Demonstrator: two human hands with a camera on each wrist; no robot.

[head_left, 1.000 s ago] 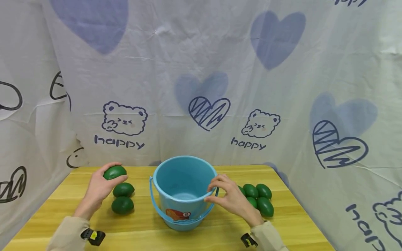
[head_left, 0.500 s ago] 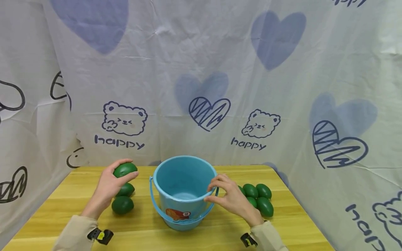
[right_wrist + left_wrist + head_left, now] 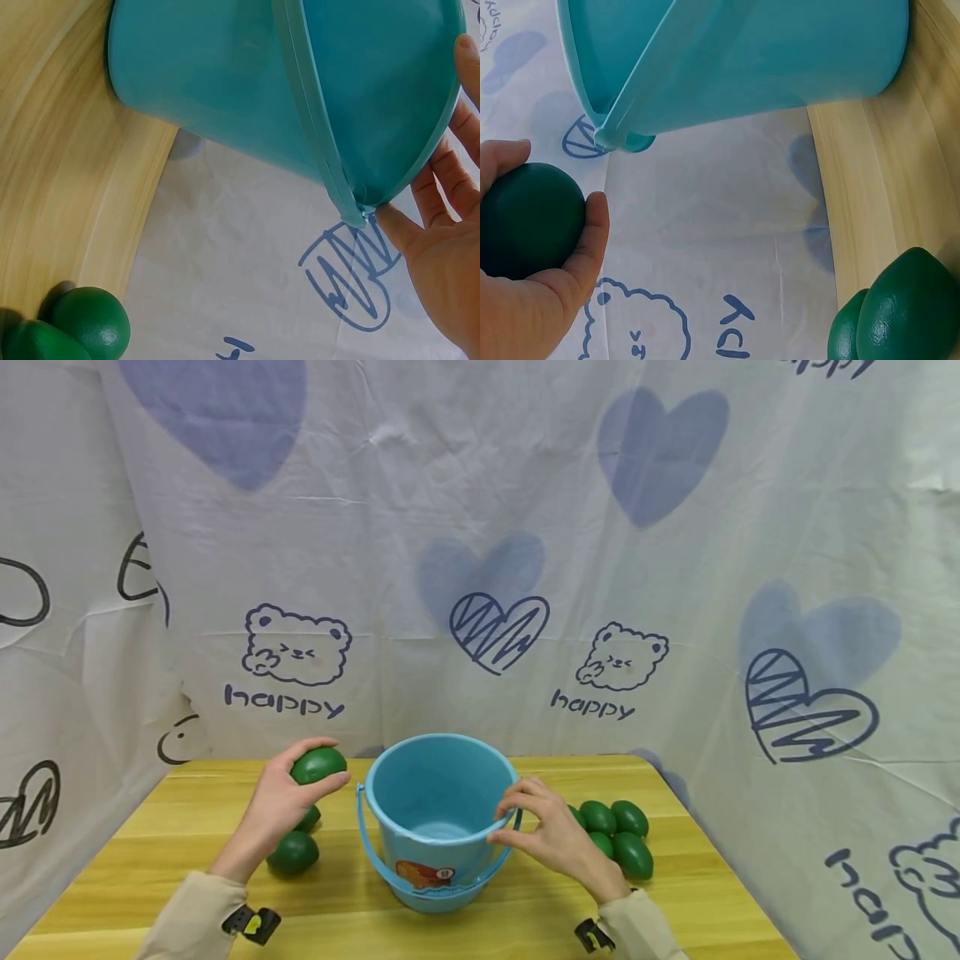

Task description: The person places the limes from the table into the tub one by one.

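Observation:
Above the left part of the table, my left hand (image 3: 281, 789) holds a smooth dark-green oval fruit (image 3: 318, 766) between thumb and fingers. The fruit is just left of the light-blue bucket (image 3: 427, 860), apart from its rim and slightly above it. In the left wrist view the same green fruit (image 3: 531, 221) sits between thumb and fingers. My right hand (image 3: 551, 831) holds the bucket's right rim, thumb and curved fingertips on its edge. The right wrist view shows these fingers (image 3: 450, 176) at the rim near the handle joint.
Below my left hand lie two more green fruits (image 3: 292, 853), one partly hidden by the hand. Several others (image 3: 632, 818) are grouped right of the bucket, partly behind my right hand. The bucket handle (image 3: 442, 890) hangs at the front. A printed cloth (image 3: 420, 510) stands behind the wooden table (image 3: 345, 935).
My left hand has moved right with the green fruit, toward the bucket, and now partly covers the fruits lying below. The right hand and the bucket have stayed in place.

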